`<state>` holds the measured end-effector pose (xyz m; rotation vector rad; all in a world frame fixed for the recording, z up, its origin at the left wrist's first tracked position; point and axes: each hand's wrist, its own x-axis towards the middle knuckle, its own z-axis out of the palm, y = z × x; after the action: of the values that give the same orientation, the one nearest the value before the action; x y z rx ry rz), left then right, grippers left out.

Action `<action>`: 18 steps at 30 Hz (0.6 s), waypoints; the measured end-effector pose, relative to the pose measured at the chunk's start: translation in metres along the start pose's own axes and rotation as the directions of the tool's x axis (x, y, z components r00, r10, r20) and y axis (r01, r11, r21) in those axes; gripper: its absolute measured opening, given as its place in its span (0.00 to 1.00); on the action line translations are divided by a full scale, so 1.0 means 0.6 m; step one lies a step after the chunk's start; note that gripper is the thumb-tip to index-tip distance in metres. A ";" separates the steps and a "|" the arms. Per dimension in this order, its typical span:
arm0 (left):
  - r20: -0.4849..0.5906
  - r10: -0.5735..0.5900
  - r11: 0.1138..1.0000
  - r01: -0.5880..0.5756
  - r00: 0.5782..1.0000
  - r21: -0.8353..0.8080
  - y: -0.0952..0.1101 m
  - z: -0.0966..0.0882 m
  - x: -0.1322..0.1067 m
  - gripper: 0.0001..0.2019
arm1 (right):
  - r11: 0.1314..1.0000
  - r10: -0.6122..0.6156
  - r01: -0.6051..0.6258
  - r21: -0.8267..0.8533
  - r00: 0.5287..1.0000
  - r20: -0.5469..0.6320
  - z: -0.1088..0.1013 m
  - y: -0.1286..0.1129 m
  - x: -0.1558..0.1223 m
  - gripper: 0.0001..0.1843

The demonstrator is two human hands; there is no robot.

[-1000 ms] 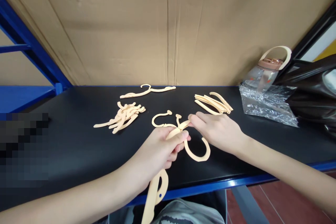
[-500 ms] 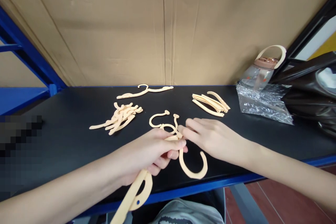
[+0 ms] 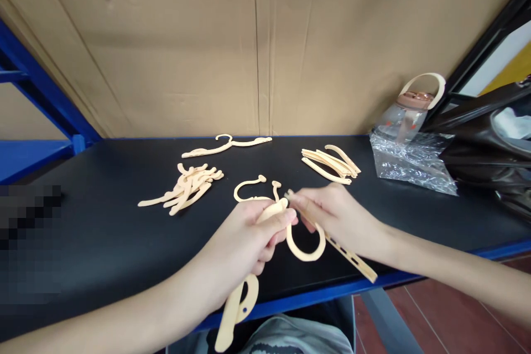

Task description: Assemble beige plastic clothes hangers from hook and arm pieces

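My left hand (image 3: pixel 257 235) is closed around a cream plastic clothes hanger (image 3: pixel 228 318), whose arm slants down toward the table's front edge. Its round hook (image 3: pixel 307 256) curves out to the right of my fingertips. Pinched in my right hand (image 3: pixel 342 213) is a slotted hanger arm (image 3: pixel 354 261), its upper end close to the joint in my left fingers; whether they touch, I cannot tell. Just beyond my hands lie loose hanger hooks (image 3: pixel 237 191), partly hidden by my left hand.
A whole hanger (image 3: pixel 209 150) lies at the back. Loose hanger arms are piled at left (image 3: pixel 188 193) and right (image 3: pixel 327 161). Far right are crumpled clear plastic (image 3: pixel 415 168), a lidded bottle (image 3: pixel 409 113) and a black bag (image 3: pixel 477 149). Cardboard (image 3: pixel 186 55) stands behind the black table (image 3: pixel 103 221).
My right hand now shows a slotted hanger arm angled down to the right. The hanger in my left hand has swung right, its lower end rising slightly, with the hook shifting up.
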<state>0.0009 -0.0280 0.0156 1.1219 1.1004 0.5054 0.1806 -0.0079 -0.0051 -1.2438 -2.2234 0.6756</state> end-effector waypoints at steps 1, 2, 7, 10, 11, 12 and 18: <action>0.020 -0.018 1.000 0.018 1.000 -0.007 -0.001 0.006 -0.002 0.16 | 0.998 0.047 -0.045 0.044 0.997 -0.059 -0.004 0.008 0.009 0.25; 0.051 -0.033 0.999 0.033 0.998 -0.004 -0.001 0.010 -0.002 0.17 | 0.995 0.093 -0.087 0.055 0.990 -0.105 -0.010 0.018 0.020 0.23; 0.059 0.064 0.995 -0.068 0.996 0.073 0.005 -0.001 0.014 0.19 | 0.869 0.101 -0.219 -0.444 0.957 -0.273 -0.060 0.095 0.082 0.22; 0.076 0.242 0.970 -0.242 0.967 -0.009 0.011 -0.022 0.036 0.24 | 0.782 0.131 -0.260 -0.566 0.957 -0.258 -0.072 0.131 0.105 0.23; 0.096 0.283 0.959 -0.280 0.954 -0.040 0.013 -0.028 0.042 0.24 | 0.772 0.103 -0.259 -0.580 0.952 -0.287 -0.070 0.135 0.107 0.21; 0.112 0.314 0.949 -0.308 0.943 -0.072 0.015 -0.033 0.047 0.23 | 0.787 0.056 -0.236 -0.570 0.947 -0.316 -0.065 0.134 0.107 0.20; 0.043 0.459 0.876 -0.444 0.887 -0.186 0.032 -0.049 0.051 0.14 | 0.843 0.116 -0.167 0.511 0.985 0.131 -0.001 0.026 0.061 0.26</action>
<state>-0.0091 0.0174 0.0186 1.2389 0.6976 0.8949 0.1737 0.0314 -0.0079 -1.1087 -1.8367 1.3200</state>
